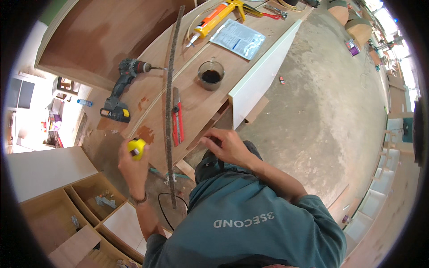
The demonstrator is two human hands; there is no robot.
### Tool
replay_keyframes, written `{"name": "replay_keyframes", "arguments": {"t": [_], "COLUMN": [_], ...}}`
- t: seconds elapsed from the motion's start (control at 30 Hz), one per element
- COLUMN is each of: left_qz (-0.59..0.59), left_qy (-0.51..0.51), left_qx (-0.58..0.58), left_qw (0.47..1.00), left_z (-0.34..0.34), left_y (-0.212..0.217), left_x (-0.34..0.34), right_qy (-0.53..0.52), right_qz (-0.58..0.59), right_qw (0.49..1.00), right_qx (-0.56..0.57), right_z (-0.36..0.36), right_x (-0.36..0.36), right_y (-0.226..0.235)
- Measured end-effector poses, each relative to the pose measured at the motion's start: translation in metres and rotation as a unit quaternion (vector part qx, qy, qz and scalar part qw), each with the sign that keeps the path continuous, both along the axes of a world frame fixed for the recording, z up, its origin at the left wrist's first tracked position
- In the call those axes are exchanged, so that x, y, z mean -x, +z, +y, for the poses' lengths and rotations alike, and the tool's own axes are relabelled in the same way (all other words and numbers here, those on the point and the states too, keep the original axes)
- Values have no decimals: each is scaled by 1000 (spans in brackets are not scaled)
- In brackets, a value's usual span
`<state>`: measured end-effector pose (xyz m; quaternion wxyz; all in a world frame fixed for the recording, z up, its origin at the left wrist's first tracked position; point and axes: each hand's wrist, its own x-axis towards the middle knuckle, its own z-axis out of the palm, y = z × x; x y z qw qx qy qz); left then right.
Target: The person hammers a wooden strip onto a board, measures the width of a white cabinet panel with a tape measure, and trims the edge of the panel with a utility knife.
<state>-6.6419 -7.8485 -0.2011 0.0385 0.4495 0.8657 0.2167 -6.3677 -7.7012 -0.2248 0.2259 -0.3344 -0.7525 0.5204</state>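
Your left hand (pixel 132 166) has its fingers wrapped tight around a small yellow tape measure (pixel 136 148), which sits up at the fingertips just off the near edge of the plywood worktop (pixel 203 96). It's a chunky yellow case with a dark patch on the face, mostly covered by your fingers. Your right hand (pixel 228 146) is at that same near edge, fingers curled in like a pinch, but I can't tell if there's anything in it.

Between your hands a long dark thin strip (pixel 169 111) runs from below the near edge way up across the worktop. Just right of it lies a red utility knife (pixel 178 118).

Further in, a clear cup (pixel 211 75) stands near the right edge with dark liquid in the bottom. To the left lies a cordless drill (pixel 124 89), bit pointing at the strip.

Up at the far end: an orange-tubed caulking gun (pixel 219 15) and a flat plastic packet (pixel 238 39). A white panel (pixel 261 73) stands along the right edge.

Down at your lower left, open wooden compartments (pixel 96 201) have a few small bits of hardware in them.
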Motion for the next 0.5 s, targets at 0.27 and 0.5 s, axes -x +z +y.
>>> {"name": "replay_keyframes", "arguments": {"t": [0.27, 0.5], "left_qz": [-243, -250], "left_qy": [-242, -268], "left_qx": [-161, -23], "left_qw": [925, 930], "left_z": [0, 129], "left_y": [66, 51], "left_x": [-105, -211], "right_qy": [186, 205], "right_qz": [179, 199], "right_qw": [951, 952], "right_qx": [168, 107], "right_z": [29, 117], "right_x": [-14, -97], "right_y": [92, 18]}}
